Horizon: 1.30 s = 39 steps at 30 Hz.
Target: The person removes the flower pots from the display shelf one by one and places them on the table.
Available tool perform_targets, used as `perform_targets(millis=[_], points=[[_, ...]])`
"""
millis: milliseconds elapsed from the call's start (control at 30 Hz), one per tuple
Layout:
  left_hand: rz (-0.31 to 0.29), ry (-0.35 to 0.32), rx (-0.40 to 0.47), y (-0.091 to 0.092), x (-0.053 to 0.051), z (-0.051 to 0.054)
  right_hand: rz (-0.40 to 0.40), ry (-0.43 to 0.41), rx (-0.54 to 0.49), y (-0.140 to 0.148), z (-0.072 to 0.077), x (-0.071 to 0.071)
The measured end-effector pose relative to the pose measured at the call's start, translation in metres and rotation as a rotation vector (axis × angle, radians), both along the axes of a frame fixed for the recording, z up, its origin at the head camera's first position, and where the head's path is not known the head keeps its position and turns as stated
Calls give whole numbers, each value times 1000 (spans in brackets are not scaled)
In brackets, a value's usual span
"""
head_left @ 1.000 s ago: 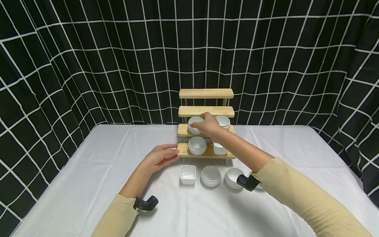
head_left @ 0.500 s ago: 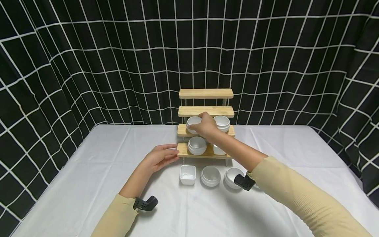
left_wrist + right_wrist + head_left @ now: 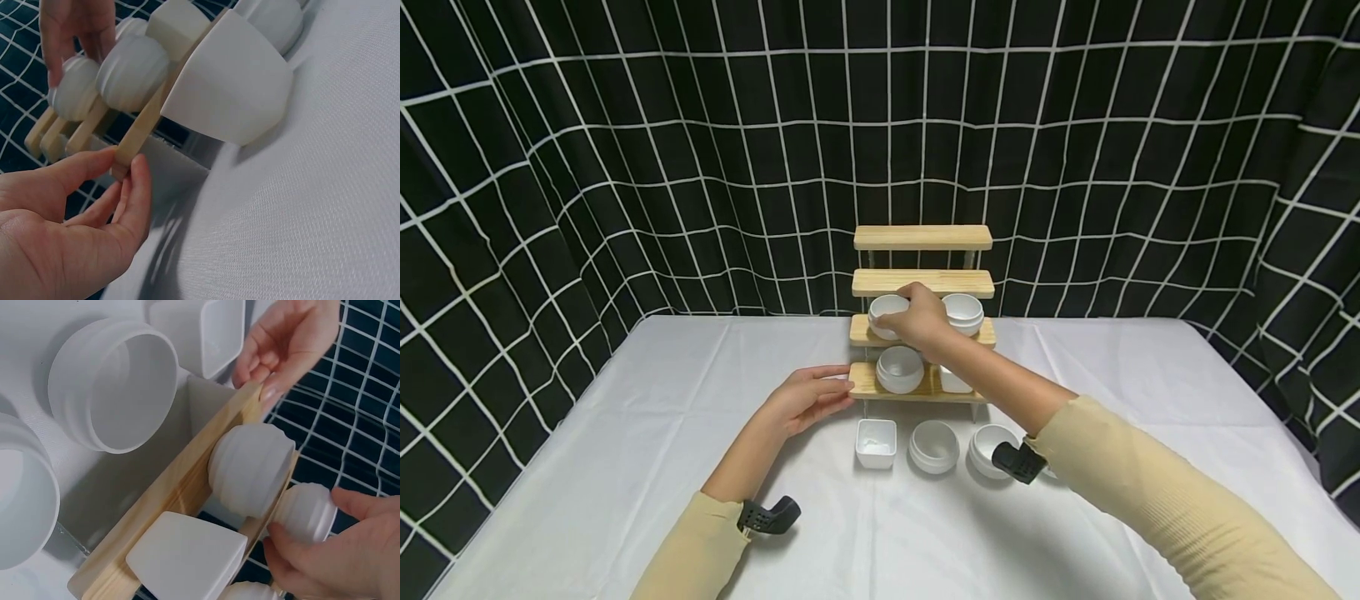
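1. Right hand (image 3: 922, 321) pinches a round white bowl (image 3: 887, 305) between thumb and fingers; left hand (image 3: 811, 398) pinches the near left end of the lowest board (image 3: 931, 386).
2. Held bowl is at the left part of the second board up (image 3: 859, 331); cannot tell whether its base bears weight there.
3. Likeliest trouble: bowl released too close to the board's end or front edge, base overhanging, so it tips off.
4. Neighbouring bowl (image 3: 962, 308), just to the right, could be nudged by the knuckles.
5. Right forearm (image 3: 1007, 375) crosses above the square bowl (image 3: 955, 381); a sagging wrist might knock it.
6. Tugging with the left hand could shift the whole tiered stand (image 3: 922, 237).
7. Pose: right arm stretched forward and leftward; left arm low, reaching in from the left.
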<state>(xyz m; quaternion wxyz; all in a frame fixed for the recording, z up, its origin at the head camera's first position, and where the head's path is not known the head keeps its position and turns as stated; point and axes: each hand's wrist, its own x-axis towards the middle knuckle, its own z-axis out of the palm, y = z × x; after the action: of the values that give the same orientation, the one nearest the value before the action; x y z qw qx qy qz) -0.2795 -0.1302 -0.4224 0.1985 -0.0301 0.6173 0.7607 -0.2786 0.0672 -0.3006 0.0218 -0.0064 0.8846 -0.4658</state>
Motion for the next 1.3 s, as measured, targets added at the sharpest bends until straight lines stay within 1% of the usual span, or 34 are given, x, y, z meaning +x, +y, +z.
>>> perform_targets(millis=[433, 567, 767, 900, 1300], points=[[-3, 7, 5, 0, 1, 1, 46, 24, -5, 7, 4, -2], [-3, 7, 7, 0, 1, 1, 44, 23, -14, 8, 6, 1], [-6, 6, 10, -1, 1, 0, 25, -13, -53, 9, 11, 5], [-7, 2, 16, -1, 1, 0, 26, -26, -62, 10, 12, 7], [-6, 9, 16, 0, 0, 0, 51, -18, -60, 14, 14, 12]])
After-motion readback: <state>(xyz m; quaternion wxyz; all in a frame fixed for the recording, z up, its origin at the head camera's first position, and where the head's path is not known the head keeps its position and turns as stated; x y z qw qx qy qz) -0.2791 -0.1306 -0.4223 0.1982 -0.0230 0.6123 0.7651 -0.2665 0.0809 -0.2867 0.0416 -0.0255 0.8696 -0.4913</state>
